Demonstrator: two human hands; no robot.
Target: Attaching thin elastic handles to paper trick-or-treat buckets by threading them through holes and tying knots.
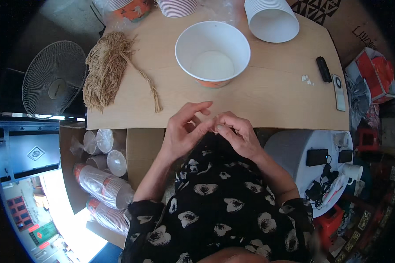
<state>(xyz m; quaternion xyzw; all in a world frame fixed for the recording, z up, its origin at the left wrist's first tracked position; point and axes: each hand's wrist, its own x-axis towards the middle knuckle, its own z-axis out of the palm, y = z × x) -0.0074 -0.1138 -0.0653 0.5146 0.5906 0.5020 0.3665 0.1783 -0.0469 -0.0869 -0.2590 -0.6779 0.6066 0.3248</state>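
Note:
My left hand (183, 129) and my right hand (240, 133) meet at the table's front edge, above my lap. The left one's index finger is stretched out, its other fingers loosely curled and apart, with the thumb reaching to the right fingertips. In my right hand, thumb and index finger pinch together; whatever lies between them is too small to make out. Beyond the hands stands a large paper tub (213, 50), white inside with an orange outer wall. A thick bundle of tan cord strands (107, 72) lies to the left, one bunch trailing toward my left hand.
Nested white tubs (274, 24) lie at the back right. Small white bits (307, 79), a black object (323, 69) and a grey remote (338, 92) rest at the right. A fan (55, 79) and a carton (70, 175) of wrapped tubs stand left; a white round table (294, 144) stands right.

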